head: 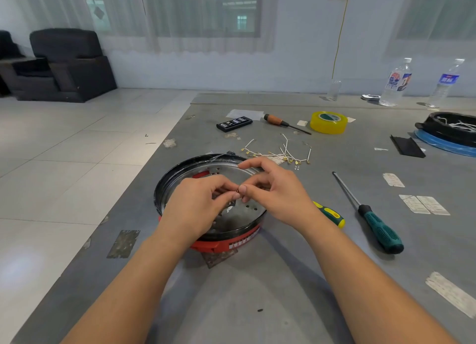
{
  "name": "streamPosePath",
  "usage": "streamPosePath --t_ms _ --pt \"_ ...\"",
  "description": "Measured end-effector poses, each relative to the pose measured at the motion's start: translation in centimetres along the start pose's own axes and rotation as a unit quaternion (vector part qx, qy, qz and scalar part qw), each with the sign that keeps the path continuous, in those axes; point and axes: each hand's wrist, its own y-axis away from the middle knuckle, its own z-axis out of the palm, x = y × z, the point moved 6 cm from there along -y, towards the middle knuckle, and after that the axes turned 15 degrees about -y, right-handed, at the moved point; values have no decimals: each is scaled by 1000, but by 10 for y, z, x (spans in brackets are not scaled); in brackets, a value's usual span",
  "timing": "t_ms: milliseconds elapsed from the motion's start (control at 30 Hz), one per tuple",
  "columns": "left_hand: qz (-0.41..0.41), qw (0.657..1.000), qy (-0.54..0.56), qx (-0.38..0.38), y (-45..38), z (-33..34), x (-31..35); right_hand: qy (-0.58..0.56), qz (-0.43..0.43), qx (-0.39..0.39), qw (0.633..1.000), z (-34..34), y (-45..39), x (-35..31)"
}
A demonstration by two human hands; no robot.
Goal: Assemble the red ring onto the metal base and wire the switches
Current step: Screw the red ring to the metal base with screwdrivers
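The round metal base (226, 171) with a black rim lies on the grey table, and the red ring (219, 244) shows under its near edge. A red part (201, 174) sits inside at the far left. Both hands hover over the base's middle. My left hand (198, 204) and my right hand (273, 189) meet fingertip to fingertip and pinch a tiny brass terminal (238, 190) between them. Any wire attached to it is hidden by the fingers. A pile of short white wires with brass terminals (280, 153) lies just beyond the base.
A green-handled screwdriver (371, 215) lies right of the base, and a yellow-green handle (332, 215) pokes out beside my right wrist. Further back lie yellow tape (328, 122), an orange-handled screwdriver (283, 123), a black bit case (234, 123) and two bottles (395, 82). Another black unit (450, 131) sits far right.
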Motion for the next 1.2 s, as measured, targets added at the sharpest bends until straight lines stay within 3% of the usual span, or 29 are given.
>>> streamPosePath --t_ms 333,433,500,567,633,700,767,1000,1200 --pt "-20 999 21 24 2 2 -4 14 -15 2 1000 -3 1 1" --pt "-41 998 24 30 2 1 -8 22 -40 112 993 -30 1 3" --pt "-54 998 30 23 2 1 -11 105 -23 196 975 -55 5 10" --pt "-63 997 42 17 3 1 -12 244 62 197 947 -76 7 26" --pt "-69 996 47 15 2 1 -12 355 203 131 903 -87 13 50" --pt "-72 997 39 12 1 1 -12 395 307 77 862 -89 22 68" --pt "-71 997 29 6 0 1 -12 397 336 75 851 -88 26 73" --pt "-78 996 31 10 -1 -2 -9 389 284 116 868 -89 22 68" --pt "-115 989 90 36 -4 -9 -17 317 58 187 928 -77 17 18"
